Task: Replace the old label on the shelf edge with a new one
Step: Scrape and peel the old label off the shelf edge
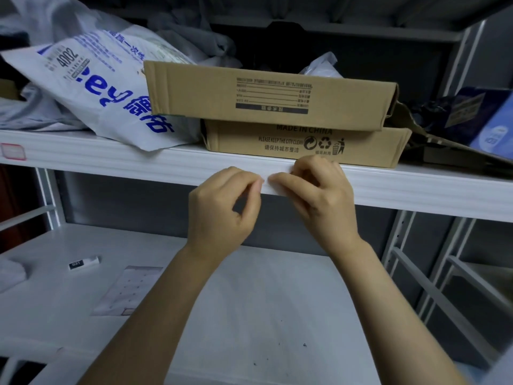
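Note:
Both hands meet at the front of the white shelf edge [111,159], just below the stacked cartons. A small white label [279,177] shows faintly between the fingertips and hardly stands out from the edge. My left hand [222,209] pinches thumb and forefinger together at the label's left end. My right hand [319,195] has its thumb laid along the label and its curled fingers on the top of the edge. Another label with a red border [12,152] sticks to the same edge at far left. A label sheet [130,287] lies on the lower shelf.
Two flat cardboard cartons [277,98] are stacked on the upper shelf, beside a white plastic bag with blue print [91,79] and a dark blue box [483,115]. On the lower shelf [263,315] lies a small white and black stick [84,263]. Grey shelf uprights [402,245] stand at right.

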